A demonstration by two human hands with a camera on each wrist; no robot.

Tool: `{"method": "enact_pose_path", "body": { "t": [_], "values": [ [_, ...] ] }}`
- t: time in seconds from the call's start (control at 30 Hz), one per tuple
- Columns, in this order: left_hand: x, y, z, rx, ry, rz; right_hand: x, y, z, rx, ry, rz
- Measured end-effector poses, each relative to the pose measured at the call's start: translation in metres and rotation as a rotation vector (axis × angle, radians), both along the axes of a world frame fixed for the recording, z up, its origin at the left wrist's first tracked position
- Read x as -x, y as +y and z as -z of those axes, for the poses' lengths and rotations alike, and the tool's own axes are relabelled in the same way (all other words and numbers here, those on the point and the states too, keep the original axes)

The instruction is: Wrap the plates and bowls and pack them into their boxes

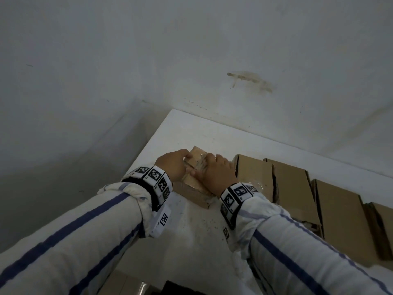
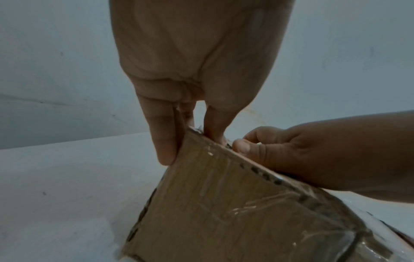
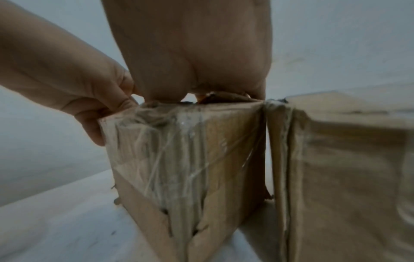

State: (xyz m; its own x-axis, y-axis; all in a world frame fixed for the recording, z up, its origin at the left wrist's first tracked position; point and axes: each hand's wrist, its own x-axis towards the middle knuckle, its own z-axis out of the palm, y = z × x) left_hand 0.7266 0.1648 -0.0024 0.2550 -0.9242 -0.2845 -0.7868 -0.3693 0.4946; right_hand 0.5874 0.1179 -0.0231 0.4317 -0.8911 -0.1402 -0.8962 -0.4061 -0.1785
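The film-wrapped box (image 1: 196, 177) sits on the desk (image 1: 191, 226) beside a row of boxes (image 1: 293, 188); left hand (image 1: 173, 165) pinches its top edge, right hand (image 1: 217, 173) curls over it — better to steady one side and work the flap slowly, lest the cardboard tear.

White table (image 1: 191, 128); stained wall (image 1: 248, 79)

A bare packing corner, perhaps a storeroom: stained white walls (image 1: 191, 60) behind a white table (image 1: 191, 231), with taped cardboard boxes (image 1: 297, 188) lined up right of the hands.
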Motion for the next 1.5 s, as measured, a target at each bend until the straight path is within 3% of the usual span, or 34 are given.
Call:
{"method": "enact_pose_path", "body": {
  "t": [0.07,0.23,0.4,0.6,0.87,1.07,1.5],
  "values": [
    [0.001,0.000,0.000,0.005,0.013,-0.017,0.002,-0.002,-0.001,-0.003,0.024,-0.026],
    [0.003,-0.003,0.000,0.001,0.059,-0.025,0.007,-0.025,-0.019,-0.226,0.083,-0.055],
    [0.004,-0.004,0.003,-0.006,0.086,-0.034,-0.009,-0.013,-0.015,-0.074,0.072,0.037],
    [0.008,-0.006,0.002,-0.005,0.068,-0.021,0.004,-0.029,-0.017,-0.176,0.007,-0.033],
    [0.008,-0.012,0.003,-0.017,0.129,-0.053,0.015,-0.028,-0.027,-0.149,0.150,-0.220],
    [0.018,-0.023,0.006,0.016,0.206,-0.109,0.016,-0.037,-0.035,-0.225,0.216,-0.246],
    [0.009,-0.037,0.007,0.014,0.270,-0.075,0.024,-0.040,-0.033,-0.203,0.143,-0.224]
  ]
}}
